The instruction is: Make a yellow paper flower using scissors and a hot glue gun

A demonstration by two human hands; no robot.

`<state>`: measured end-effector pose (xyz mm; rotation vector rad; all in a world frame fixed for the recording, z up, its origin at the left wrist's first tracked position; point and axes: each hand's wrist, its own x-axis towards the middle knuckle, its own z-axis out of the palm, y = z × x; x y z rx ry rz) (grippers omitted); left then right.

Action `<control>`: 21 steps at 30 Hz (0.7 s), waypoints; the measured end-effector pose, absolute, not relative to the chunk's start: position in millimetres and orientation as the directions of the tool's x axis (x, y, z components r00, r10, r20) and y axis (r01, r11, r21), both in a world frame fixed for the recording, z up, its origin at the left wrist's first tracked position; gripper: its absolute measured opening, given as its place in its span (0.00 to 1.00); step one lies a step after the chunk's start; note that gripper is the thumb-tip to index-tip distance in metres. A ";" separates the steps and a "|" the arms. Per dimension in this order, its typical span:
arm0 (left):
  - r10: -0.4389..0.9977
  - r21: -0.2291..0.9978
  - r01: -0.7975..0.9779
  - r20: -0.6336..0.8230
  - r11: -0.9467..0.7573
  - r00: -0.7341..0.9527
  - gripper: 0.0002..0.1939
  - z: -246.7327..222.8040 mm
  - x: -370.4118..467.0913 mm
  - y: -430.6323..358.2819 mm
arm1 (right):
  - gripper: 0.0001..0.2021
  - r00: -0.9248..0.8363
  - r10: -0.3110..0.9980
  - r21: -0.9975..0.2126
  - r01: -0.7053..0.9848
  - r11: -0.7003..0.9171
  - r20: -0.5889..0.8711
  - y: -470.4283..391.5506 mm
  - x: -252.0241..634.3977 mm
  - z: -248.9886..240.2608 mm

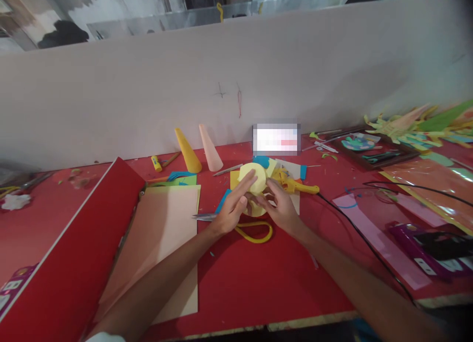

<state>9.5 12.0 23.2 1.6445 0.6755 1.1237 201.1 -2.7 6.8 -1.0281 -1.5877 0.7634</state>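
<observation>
Both hands are at a pale yellow paper piece (pixel 259 180) with a round disc on top and another rounded yellow part below it. Fingers of my left hand (pixel 233 204) lie across the disc, with the thumb bent in near its lower edge. My right hand (pixel 281 204) grips the piece from the right side, its fingertips partly hidden between the two parts. Under my left hand lie scissors (pixel 254 232) with yellow handles, their blades pointing left. A yellow glue gun (pixel 301 187) rests just beyond my right hand, its black cord trailing right.
A yellow cone (pixel 187 151) and a pale pink cone (pixel 211 150) stand by the grey partition (pixel 148 95). Paper sheets (pixel 173 233) lie left beside a raised red board (pixel 74 253). To the right are a tray (pixel 388 152), pink paper strips (pixel 384 243) and a purple box (pixel 424 248).
</observation>
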 end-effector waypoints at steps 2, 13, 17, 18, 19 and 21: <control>0.850 0.922 -0.043 0.372 -0.385 0.373 0.29 21.3 9.4 13.2 | 0.21 -0.011 0.916 -0.895 0.210 0.394 0.401 0.3 201.2 4.1; 0.922 0.941 0.158 0.242 -0.299 0.301 0.29 12.3 17.6 24.7 | 0.28 0.230 0.889 -0.917 0.065 0.393 0.397 7.4 209.3 13.3; 0.925 0.919 0.175 0.313 -0.352 0.217 0.13 7.7 16.7 27.2 | 0.16 0.220 0.875 -0.898 0.202 0.391 0.431 6.4 211.6 10.9; 0.917 0.912 0.163 0.344 -0.378 0.201 0.10 7.4 16.2 27.3 | 0.15 0.210 0.866 -0.880 0.255 0.400 0.455 6.2 212.5 11.5; 0.906 0.901 0.154 0.375 -0.406 0.197 0.08 7.7 15.7 27.2 | 0.15 0.195 0.854 -0.856 0.309 0.414 0.483 6.2 213.4 12.4; 0.873 0.869 0.147 0.439 -0.473 0.212 0.06 9.6 15.1 26.5 | 0.15 0.158 0.823 -0.798 0.398 0.452 0.545 6.8 214.9 14.9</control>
